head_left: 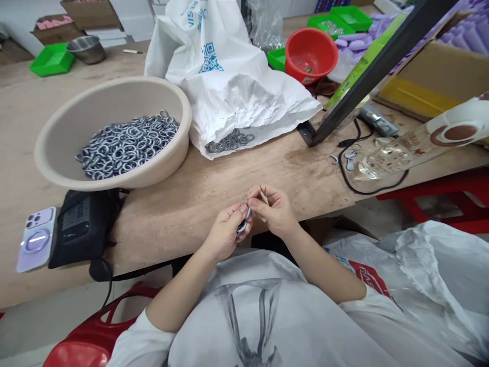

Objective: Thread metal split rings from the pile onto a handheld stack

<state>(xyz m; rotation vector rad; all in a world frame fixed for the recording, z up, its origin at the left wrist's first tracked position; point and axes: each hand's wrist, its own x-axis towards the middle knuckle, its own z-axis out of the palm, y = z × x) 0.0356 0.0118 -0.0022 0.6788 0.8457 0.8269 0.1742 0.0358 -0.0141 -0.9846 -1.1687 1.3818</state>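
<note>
Close to my body, just over the table's front edge, my two hands meet. My left hand (228, 229) is closed on a dark grey ring (243, 224), which shows between thumb and fingers; whether more than one ring is there I cannot tell. My right hand (273, 210) is closed around a small pointed tool (264, 196) with a pale lower end, its tip sticking up past the fingers. The right fingertips touch or nearly touch the ring's upper end. A large beige basin (49, 137) holds a heap of similar grey rings (130, 145).
A white sack (244, 97) with loose rings at its mouth lies behind my hands. A black metal post (355, 81) rises on the right, near a clear bottle (397, 153) and cable. Left are a phone (36, 239) and black pouch (86, 224). A red bowl (311, 51) stands behind.
</note>
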